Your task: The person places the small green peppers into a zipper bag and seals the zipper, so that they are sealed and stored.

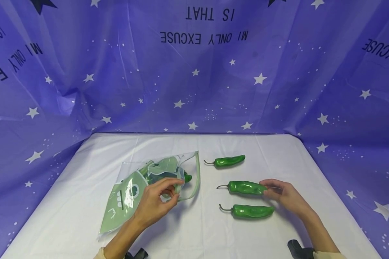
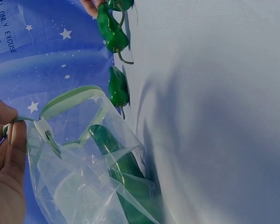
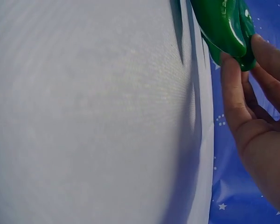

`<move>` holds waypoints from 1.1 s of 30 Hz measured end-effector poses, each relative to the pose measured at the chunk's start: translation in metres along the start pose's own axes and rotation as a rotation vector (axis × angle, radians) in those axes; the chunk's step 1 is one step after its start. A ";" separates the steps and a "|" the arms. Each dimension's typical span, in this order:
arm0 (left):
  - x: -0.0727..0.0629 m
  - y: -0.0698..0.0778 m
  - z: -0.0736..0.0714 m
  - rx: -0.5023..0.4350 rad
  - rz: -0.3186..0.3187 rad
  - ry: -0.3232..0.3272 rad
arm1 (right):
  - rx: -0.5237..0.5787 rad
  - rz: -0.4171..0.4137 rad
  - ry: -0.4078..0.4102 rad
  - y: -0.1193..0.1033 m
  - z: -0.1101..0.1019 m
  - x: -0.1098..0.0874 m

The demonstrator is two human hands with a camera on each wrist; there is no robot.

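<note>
My left hand [image 1: 157, 198] pinches the open rim of a clear zip bag [image 1: 111, 212] printed with a green cartoon face. The left wrist view shows the bag's green-edged mouth and white slider [image 2: 45, 130]. A green pepper [image 2: 123, 172] lies inside, seen through the plastic. On the right, thumb and fingers of my right hand [image 1: 286, 196] pinch the tip of the middle green pepper [image 1: 244, 187], whose stem points toward the bag. Another green pepper [image 1: 253, 211] lies nearer me, and a third [image 1: 230, 161] lies farther back beside the bag's mouth.
A white cloth [image 1: 194, 230] covers the table. Purple sheets with stars and lettering [image 1: 210, 86] hang behind and at both sides. Dark wrist-worn gear [image 1: 299, 250] shows by each forearm.
</note>
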State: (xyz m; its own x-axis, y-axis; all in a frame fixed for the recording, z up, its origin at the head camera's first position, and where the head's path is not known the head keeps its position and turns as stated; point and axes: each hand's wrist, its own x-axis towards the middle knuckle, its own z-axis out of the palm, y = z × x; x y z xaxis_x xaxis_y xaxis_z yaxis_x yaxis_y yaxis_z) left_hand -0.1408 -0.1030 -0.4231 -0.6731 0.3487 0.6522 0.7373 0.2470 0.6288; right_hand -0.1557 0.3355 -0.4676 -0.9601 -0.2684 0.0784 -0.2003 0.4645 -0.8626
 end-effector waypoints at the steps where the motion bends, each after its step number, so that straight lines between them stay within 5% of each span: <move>1: 0.000 0.000 0.000 -0.001 -0.003 -0.002 | 0.004 0.004 0.011 0.000 0.000 0.000; 10: 0.001 0.004 -0.002 0.000 -0.009 -0.009 | 0.010 0.070 0.093 -0.005 -0.004 0.004; 19: 0.001 0.003 -0.002 0.001 -0.015 -0.023 | 0.093 0.036 0.149 -0.010 0.000 0.010; 33: 0.002 0.006 -0.001 0.007 -0.008 -0.015 | 0.116 -0.044 0.111 -0.068 0.037 0.047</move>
State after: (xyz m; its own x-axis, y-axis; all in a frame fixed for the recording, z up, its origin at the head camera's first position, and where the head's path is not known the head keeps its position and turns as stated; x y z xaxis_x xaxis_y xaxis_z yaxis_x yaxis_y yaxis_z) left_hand -0.1376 -0.1021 -0.4177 -0.6784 0.3602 0.6403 0.7320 0.2564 0.6312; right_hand -0.1795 0.2603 -0.4232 -0.9678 -0.1886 0.1667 -0.2250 0.3519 -0.9086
